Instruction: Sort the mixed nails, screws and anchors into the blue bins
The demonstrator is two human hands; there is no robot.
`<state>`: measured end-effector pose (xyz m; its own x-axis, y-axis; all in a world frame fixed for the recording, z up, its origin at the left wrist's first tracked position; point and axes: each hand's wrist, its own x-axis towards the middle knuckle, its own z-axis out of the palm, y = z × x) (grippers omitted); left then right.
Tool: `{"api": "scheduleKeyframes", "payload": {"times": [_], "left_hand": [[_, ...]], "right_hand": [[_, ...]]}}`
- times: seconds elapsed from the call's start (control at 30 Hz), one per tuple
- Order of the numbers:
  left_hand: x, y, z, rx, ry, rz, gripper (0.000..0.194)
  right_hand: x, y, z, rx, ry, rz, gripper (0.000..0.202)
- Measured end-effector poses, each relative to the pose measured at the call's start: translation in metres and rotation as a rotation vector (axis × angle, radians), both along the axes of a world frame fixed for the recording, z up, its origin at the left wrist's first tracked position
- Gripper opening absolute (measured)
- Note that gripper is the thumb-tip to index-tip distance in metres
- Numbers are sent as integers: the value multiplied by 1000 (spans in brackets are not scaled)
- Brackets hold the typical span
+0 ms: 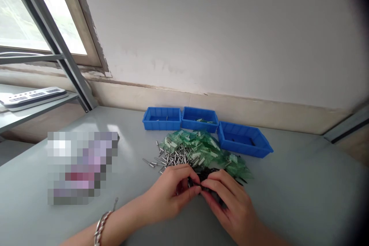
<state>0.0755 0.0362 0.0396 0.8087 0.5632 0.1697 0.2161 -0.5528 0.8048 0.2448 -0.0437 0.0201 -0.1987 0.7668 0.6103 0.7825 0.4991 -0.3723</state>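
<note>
Both hands meet at the near edge of the pile: my left hand and right hand pinch small dark parts between curled fingertips, grip nearly closed. Beyond lie steel pins and green bags on the table; three blue bins stand farther off.

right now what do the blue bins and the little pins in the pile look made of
Blue bins: likely moulded plastic, going by the uniform saturated colour, thin walls and soft sheen. Pins: probably metal, silvery with bright glints. Too small to tell more.
</note>
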Motion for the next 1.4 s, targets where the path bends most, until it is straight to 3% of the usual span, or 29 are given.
{"api": "scheduleKeyframes", "payload": {"times": [0.23,0.47,0.57,0.67,0.77,0.87,0.97,1.07,1.17,1.4], "left_hand": [[2,1,-1,-216,17,18,16],[1,0,2,-200,12,4,9],[-3,3,7,-156,10,51,11],[-10,12,13,-45,-36,172,12],[-15,21,18,64,-87,248,11],[-16,24,17,145,-93,254,10],[-15,23,13,210,-59,217,10],[-15,22,7,274,20,167,11],[-15,24,3,329,152,143,13],[-11,24,-12,428,396,134,15]], "right_hand": [[-2,1,5,120,-10,-2,14],[-3,0,2,83,0,28,14],[4,2,10,103,-26,-8,14],[28,10,25,201,-61,-173,10],[67,22,35,258,-42,-461,6],[109,34,32,209,18,-680,13],[135,40,22,114,18,-774,20],[138,41,19,62,-13,-762,25],[121,39,23,106,-58,-709,24],[65,28,21,160,-125,-357,9]]}}
